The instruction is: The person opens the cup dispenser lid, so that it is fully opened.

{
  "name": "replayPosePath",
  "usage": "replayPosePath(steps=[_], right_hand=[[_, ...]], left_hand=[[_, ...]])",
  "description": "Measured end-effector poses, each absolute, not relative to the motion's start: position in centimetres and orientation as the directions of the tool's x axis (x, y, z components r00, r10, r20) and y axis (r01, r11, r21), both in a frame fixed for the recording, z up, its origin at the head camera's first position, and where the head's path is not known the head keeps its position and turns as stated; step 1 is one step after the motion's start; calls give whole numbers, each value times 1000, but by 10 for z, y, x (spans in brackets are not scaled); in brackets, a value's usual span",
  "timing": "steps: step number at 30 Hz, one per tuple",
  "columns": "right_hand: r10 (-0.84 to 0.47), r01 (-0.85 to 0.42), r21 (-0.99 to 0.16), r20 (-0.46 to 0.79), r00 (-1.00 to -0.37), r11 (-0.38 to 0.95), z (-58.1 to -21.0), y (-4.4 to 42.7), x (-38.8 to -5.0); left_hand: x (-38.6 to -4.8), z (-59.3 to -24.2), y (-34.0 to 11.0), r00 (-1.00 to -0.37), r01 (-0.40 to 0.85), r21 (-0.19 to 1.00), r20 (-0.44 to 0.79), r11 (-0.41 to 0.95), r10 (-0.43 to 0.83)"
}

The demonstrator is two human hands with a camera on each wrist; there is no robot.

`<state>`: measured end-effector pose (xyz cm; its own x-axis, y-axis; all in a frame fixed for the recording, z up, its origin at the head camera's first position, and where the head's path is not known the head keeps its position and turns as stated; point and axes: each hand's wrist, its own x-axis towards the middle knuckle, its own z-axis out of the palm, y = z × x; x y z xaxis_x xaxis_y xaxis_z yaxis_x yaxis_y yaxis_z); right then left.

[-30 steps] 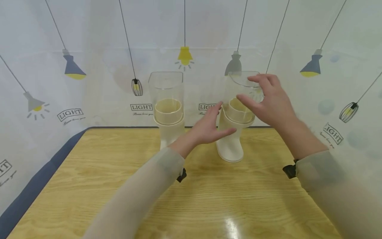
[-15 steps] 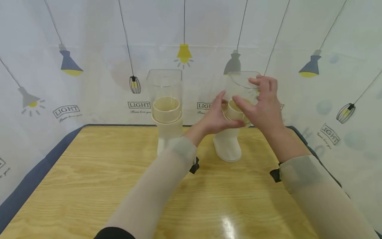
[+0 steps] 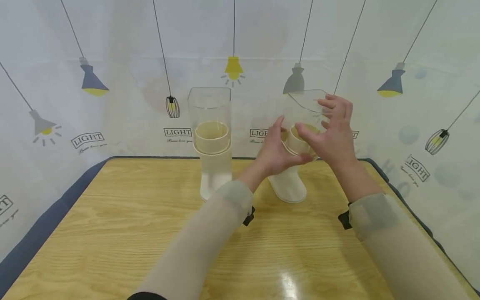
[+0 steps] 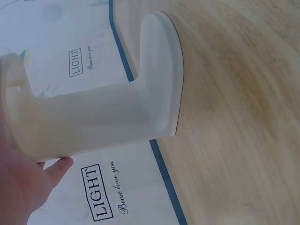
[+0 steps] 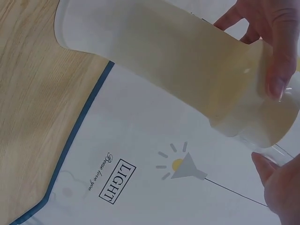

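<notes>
Two white boot-shaped stands, each with a clear container on top, are at the table's back. My left hand [image 3: 275, 152] grips the right stand [image 3: 289, 185] around its upper collar, thumb in front and fingers on the left side. Higher up, my right hand [image 3: 335, 133] holds the clear container [image 3: 305, 102] from the right, thumb on its front and fingers near the rim. In the left wrist view the stand [image 4: 108, 117] rises from its rounded foot. The left stand [image 3: 215, 175] with its own clear container [image 3: 210, 104] is untouched.
The wooden table [image 3: 123, 221] extends in front of both stands, with a dark blue edge at the back and sides. Directly behind hangs a pale curtain [image 3: 262, 37] printed with lamps. The left stand is close beside my left hand.
My left hand has moved right and up from beside the right stand and now grips its collar. My right hand has closed in on the clear container, which looks slightly turned.
</notes>
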<state>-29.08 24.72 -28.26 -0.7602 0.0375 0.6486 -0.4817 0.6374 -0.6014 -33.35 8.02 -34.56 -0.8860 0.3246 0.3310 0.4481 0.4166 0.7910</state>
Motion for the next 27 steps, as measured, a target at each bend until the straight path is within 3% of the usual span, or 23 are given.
replayPosePath(steps=[19, 27], right_hand=[[91, -520, -673, 652, -753, 526, -290, 254, -292], [122, -408, -740, 545, -830, 535, -290, 251, -286]], left_hand=[[-312, -352, 99, -906, 418, 742, 383, 523, 181], [-305, -354, 102, -907, 404, 720, 397, 564, 143]])
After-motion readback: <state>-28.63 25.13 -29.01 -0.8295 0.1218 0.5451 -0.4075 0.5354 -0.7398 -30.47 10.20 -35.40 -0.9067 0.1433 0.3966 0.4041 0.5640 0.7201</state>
